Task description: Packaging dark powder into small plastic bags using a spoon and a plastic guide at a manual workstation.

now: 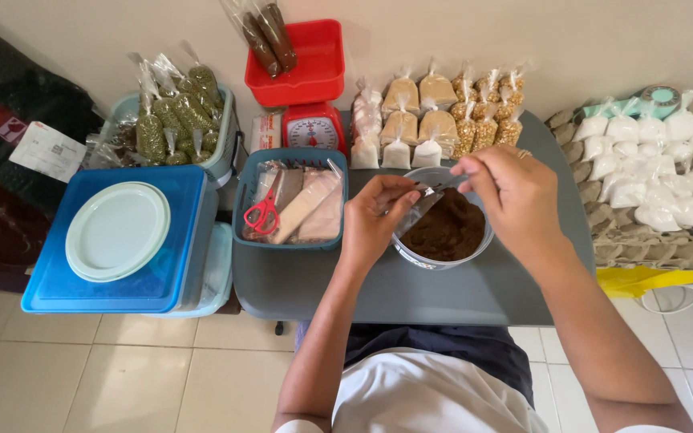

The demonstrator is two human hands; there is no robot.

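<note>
1. Bowl of brown powder (448,232) on grey table (378,289), used here as landmark.
2. Left hand (374,216) at bowl's left rim, fingers pinched on small clear bag (417,210), tilted over powder.
3. Right hand (511,192) above bowl's right side, fingertips closed narrow on something hidden, perhaps a spoon.
4. Filling step, seemingly; next calls for steady bag mouth.
5. Left of bowl: basket with red scissors (262,215).

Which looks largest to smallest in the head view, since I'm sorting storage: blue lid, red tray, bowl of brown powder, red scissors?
1. blue lid
2. bowl of brown powder and red tray: look alike; the tray sits farther back, so unsure
3. red scissors
</note>
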